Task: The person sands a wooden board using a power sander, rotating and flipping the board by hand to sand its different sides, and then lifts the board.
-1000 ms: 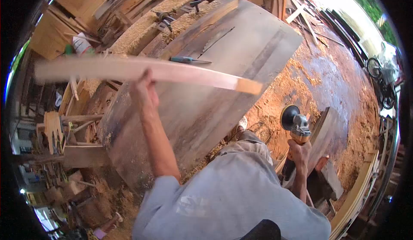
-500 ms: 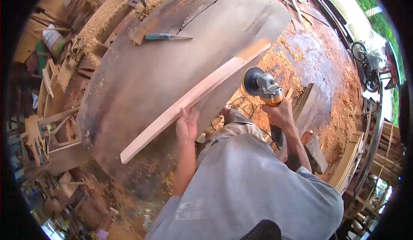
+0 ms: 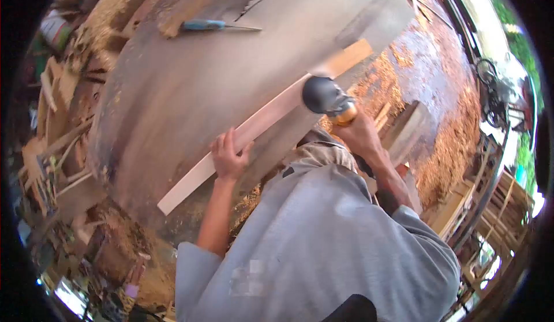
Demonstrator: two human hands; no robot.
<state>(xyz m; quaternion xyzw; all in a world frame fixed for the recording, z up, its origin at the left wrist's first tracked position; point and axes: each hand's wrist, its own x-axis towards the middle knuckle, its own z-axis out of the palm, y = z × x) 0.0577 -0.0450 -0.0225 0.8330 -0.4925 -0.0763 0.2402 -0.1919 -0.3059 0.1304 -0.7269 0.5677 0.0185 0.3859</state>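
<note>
A long, pale wooden strip (image 3: 262, 120) lies slantwise across the worktable (image 3: 173, 108), its far end more orange than the rest. My left hand (image 3: 229, 156) holds it near the lower end, with the fingers over its top and the thumb along the near side. In my right hand (image 3: 359, 133) is an angle grinder (image 3: 340, 107), gripped by its body. Its round dark disc (image 3: 319, 94) is at the strip's upper part, where the pale and orange wood meet; blur hides the exact contact.
A blue-handled screwdriver (image 3: 203, 25) lies on the table beyond the strip, near a toothed saw blade (image 3: 259, 0). Orange shavings (image 3: 456, 166) cover the ground at right, around a thick timber (image 3: 410, 128). Scrap wood (image 3: 63, 91) is piled at left.
The grinder has moved left, from beside the table to the strip. My left hand has gone from the strip's near edge to a hold over its top. The view has shifted somewhat.
</note>
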